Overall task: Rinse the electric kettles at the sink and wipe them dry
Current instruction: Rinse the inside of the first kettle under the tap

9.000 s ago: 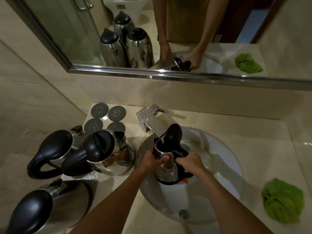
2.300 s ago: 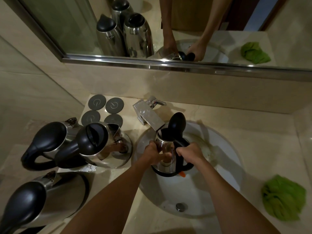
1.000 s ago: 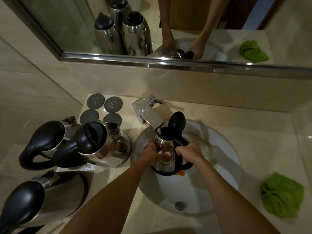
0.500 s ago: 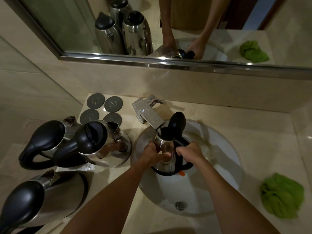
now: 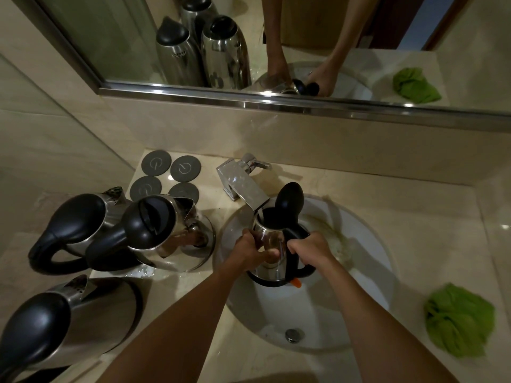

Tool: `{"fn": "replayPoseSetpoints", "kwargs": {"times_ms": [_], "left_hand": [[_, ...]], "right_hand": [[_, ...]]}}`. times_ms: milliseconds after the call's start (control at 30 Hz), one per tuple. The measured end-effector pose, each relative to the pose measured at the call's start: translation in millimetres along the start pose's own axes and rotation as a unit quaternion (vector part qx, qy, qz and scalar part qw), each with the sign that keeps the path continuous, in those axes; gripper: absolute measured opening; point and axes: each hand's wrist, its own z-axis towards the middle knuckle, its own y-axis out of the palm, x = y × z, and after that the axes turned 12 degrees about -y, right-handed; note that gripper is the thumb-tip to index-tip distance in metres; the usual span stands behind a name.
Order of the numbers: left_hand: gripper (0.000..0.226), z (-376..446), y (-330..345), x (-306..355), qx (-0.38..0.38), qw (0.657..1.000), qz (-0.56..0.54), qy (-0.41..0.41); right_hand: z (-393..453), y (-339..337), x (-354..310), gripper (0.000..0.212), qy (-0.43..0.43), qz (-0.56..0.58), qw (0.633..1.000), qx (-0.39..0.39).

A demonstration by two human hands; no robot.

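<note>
Two bare forearms reach in from the lower edge, no sleeve on either up to where they leave view; the left hand (image 5: 250, 251) and the right hand (image 5: 312, 251) wear no gloves; no watch or bracelet shows at either wrist.

Dim light fell on a beige stone counter (image 5: 414, 217) and matching tiled walls (image 5: 49, 139), with a chrome-framed mirror (image 5: 110, 37) above reflecting a glass screen and a dark wooden door frame (image 5: 387, 20).
</note>
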Motion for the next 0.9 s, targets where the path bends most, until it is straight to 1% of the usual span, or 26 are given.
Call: {"fn": "replayPoseSetpoints", "kwargs": {"times_ms": [67,167,267,367,667,900], "left_hand": [[0.07,-1.0,0.6,0.5,0.001,1.0,0.002,0.002],[0.073,-1.7,0.6,0.9,0.004,1.0,0.001,-0.003],[0.073,-1.6,0.0,0.4,0.004,1.0,0.005,-0.001],[0.072,-1.9,-0.3,0.3,0.002,1.0,0.002,0.0],[0.079,-0.6,-1.8,1.4,-0.006,1.0,-0.004,-0.012],[0.072,-2.6,-2.2,3.5,-0.009,1.0,-0.003,0.002]], "right_hand": [[-0.3,0.0,-0.6,0.015,0.001,-0.003,1.0,0.001],[0.1,0.1,0.0,0.014,-0.002,-0.006,1.0,0.002],[0.1,0.2,0.3,0.018,-0.002,-0.005,1.0,-0.006],[0.3,0.1,-0.4,0.014,-0.003,-0.009,1.0,-0.005],[1.5,-1.9,-4.1,0.012,0.005,-0.015,1.0,-0.002],[2.5,-4.1,-5.2,0.011,0.011,-0.016,1.0,-0.002]]}}
